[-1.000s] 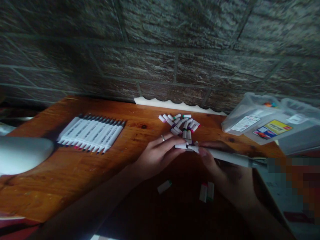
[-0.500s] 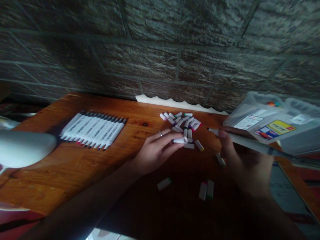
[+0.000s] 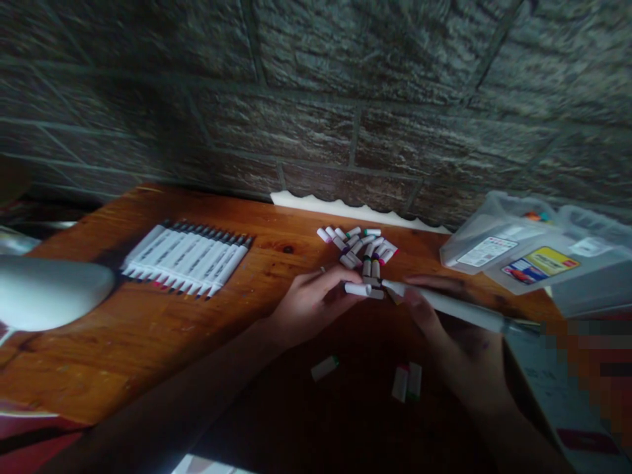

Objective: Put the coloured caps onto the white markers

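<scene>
My left hand (image 3: 309, 303) is closed around a white marker cap (image 3: 357, 289), its mouth facing right. In my right hand (image 3: 459, 342) is a white marker (image 3: 444, 306) without a cap, its dark tip pointing left at the cap, with a small gap between them. Beyond my fingers lies a loose pile of marker caps (image 3: 353, 241) with coloured ends. Closer to me, a green-ended cap (image 3: 324, 368) and a pair of caps (image 3: 407, 382) rest in shadow. On the left, several uncapped markers (image 3: 185, 258) lie side by side in a row.
Clear plastic containers (image 3: 494, 263) stand at the back right. A white lamp-like object (image 3: 54, 293) juts in from the left edge. A white scalloped strip (image 3: 345, 210) runs along the stone wall (image 3: 296, 118) behind the wooden table (image 3: 266, 263).
My right hand has brought the marker leftward, so its tip is now close to the cap. The cap in my left hand has dropped slightly in view.
</scene>
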The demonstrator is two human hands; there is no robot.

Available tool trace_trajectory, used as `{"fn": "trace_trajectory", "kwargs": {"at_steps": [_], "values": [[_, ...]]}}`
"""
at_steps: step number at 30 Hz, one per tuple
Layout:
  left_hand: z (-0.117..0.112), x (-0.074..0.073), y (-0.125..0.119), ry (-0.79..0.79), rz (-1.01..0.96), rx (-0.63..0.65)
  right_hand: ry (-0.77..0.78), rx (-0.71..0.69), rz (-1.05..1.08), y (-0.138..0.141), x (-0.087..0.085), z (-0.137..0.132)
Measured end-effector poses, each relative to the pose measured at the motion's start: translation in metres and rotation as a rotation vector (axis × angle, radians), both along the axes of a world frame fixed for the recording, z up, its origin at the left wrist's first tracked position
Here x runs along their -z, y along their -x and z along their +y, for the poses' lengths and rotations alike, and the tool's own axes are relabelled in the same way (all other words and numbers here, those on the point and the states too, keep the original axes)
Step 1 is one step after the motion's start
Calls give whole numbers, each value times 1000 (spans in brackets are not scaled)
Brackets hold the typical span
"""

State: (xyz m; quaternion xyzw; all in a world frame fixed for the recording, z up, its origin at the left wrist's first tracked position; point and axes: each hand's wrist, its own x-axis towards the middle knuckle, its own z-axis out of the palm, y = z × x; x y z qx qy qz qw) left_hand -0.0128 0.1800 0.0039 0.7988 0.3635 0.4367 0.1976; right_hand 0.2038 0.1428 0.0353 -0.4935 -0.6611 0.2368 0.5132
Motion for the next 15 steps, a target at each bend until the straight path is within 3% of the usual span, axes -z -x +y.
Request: {"fn": "trace_trajectory", "kwargs": {"at_steps": [4, 10, 12, 15], "values": [[-1, 2, -1, 15, 18, 13, -32, -19, -18, 5, 1, -1], [1, 3, -3, -165, -41, 133, -52, -72, -109, 11, 7, -2], [1, 1, -2, -190, -49, 156, -53, -15, -169, 4, 7, 0], [2, -4, 2, -214, -64, 54, 13, 163, -166, -9, 6, 9]]}}
